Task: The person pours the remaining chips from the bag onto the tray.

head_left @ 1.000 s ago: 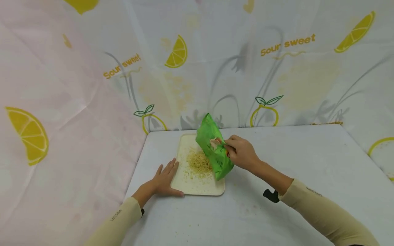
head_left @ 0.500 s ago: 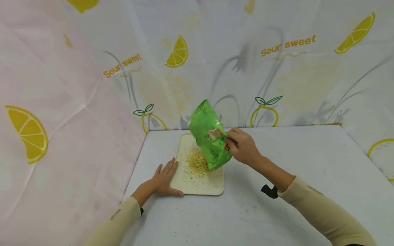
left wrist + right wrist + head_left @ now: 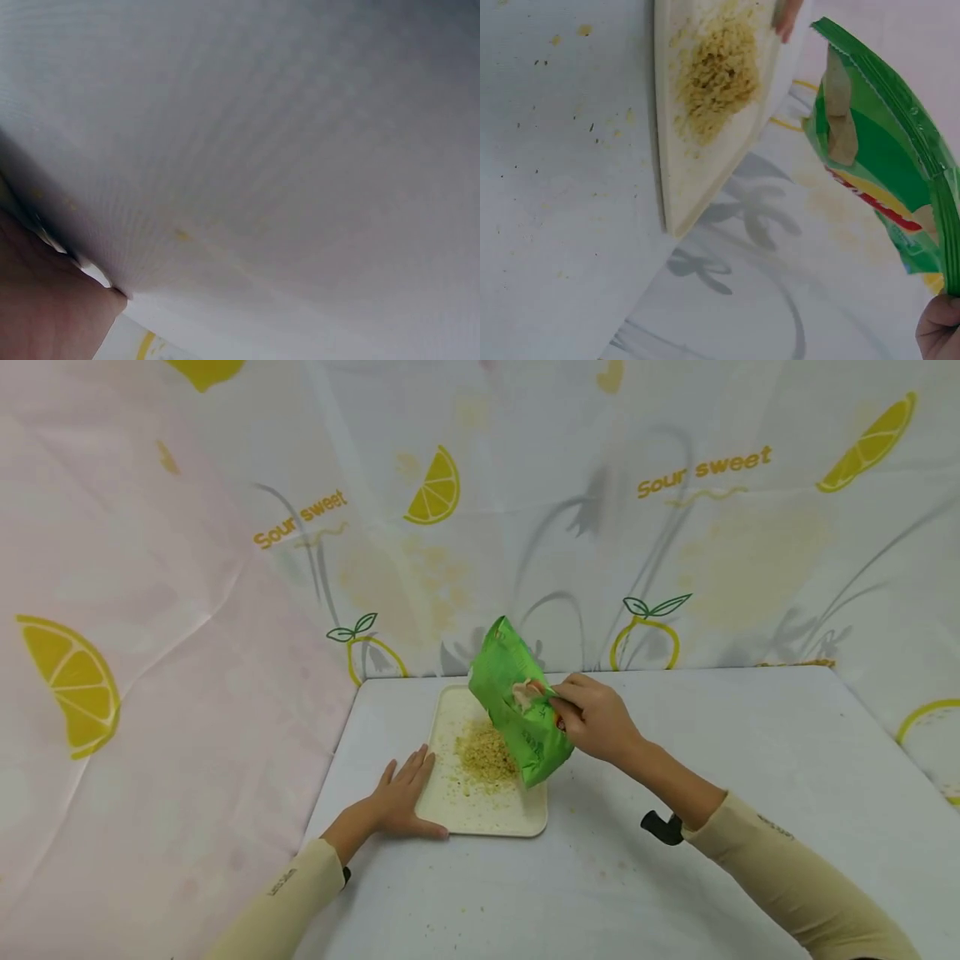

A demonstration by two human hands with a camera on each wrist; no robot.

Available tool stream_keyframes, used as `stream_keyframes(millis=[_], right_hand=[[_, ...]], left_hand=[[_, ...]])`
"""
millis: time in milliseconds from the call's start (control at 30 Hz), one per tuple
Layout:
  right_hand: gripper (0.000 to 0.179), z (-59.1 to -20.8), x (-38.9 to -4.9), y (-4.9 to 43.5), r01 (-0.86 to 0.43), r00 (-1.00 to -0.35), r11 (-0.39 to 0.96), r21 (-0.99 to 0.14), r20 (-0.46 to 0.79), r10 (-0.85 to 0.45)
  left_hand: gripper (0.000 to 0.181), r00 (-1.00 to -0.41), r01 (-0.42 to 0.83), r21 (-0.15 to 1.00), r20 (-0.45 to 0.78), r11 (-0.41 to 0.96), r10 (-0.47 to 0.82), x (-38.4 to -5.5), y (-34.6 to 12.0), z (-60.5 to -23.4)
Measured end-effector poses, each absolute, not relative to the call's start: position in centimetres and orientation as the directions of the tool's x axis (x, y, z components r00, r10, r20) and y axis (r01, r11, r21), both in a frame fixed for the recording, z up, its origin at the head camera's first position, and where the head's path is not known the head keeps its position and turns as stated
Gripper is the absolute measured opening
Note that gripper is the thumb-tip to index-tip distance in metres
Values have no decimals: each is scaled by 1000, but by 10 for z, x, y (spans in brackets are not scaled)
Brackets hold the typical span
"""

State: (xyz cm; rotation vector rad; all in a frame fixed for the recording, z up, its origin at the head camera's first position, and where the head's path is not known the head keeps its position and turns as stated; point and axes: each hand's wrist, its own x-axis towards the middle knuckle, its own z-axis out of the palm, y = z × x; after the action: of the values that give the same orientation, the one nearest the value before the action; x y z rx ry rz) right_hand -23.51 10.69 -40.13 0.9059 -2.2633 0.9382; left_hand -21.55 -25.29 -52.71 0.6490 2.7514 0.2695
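Observation:
My right hand (image 3: pixel 596 718) pinches the edge of a shiny green food packet (image 3: pixel 528 727) and holds it tilted over the right side of a cream tray (image 3: pixel 480 818). In the right wrist view, the packet (image 3: pixel 885 150) shows a sealed ridged edge and a red and yellow stripe, with fingertips (image 3: pixel 939 322) at one corner. A loose heap of yellow crumbs (image 3: pixel 483 756) lies on the tray, partly behind the packet. My left hand (image 3: pixel 401 802) rests with spread, straight fingers along the tray's left edge, thumb at its near-left corner. Only part of that hand (image 3: pixel 52 307) shows in the left wrist view.
The tray lies on a white-covered table (image 3: pixel 712 743) with scattered crumbs and dark specks near it. A fabric backdrop (image 3: pixel 517 527) with lemon prints hangs behind the table, and a pinkish cloth (image 3: pixel 187 710) hangs along the left.
The packet in my right hand has risen and shifted left, then dropped partway back to the right. My left hand stays at the tray's edge.

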Motion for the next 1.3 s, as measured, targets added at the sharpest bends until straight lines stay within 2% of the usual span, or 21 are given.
stream_keyframes(millis=[100, 267, 367, 667, 867, 1000, 1233, 1300], right_hand=[[10, -403, -235, 106, -743, -634, 546, -386, 667, -392], [14, -414, -233, 106, -722, -672, 580, -379, 586, -453], [14, -416, -233, 107, -716, -678, 576, -394, 588, -440], [11, -409, -235, 108, -774, -584, 512, -372, 730, -354], [12, -419, -232, 107, -769, -598, 542, -338, 681, -423], [13, -423, -231, 108, -762, -609, 547, -347, 672, -422], [11, -415, -234, 107, -789, -547, 506, -348, 774, -320], [11, -417, -235, 106, -787, -547, 514, -340, 772, -325]], left_hand=[[136, -857, 397, 241, -248, 885, 452, -216, -253, -525], [136, -854, 397, 245, -255, 885, 454, -217, -253, -525], [136, -853, 401, 244, -253, 883, 457, -217, -253, -526], [135, -854, 401, 247, -249, 882, 457, -215, -251, -526], [135, -853, 399, 260, -247, 879, 460, -213, -250, -526], [135, -854, 397, 253, -250, 882, 456, -213, -250, -528], [135, -854, 395, 246, -258, 885, 452, -214, -251, -528], [134, -857, 396, 247, -247, 885, 452, -215, -251, -526]])
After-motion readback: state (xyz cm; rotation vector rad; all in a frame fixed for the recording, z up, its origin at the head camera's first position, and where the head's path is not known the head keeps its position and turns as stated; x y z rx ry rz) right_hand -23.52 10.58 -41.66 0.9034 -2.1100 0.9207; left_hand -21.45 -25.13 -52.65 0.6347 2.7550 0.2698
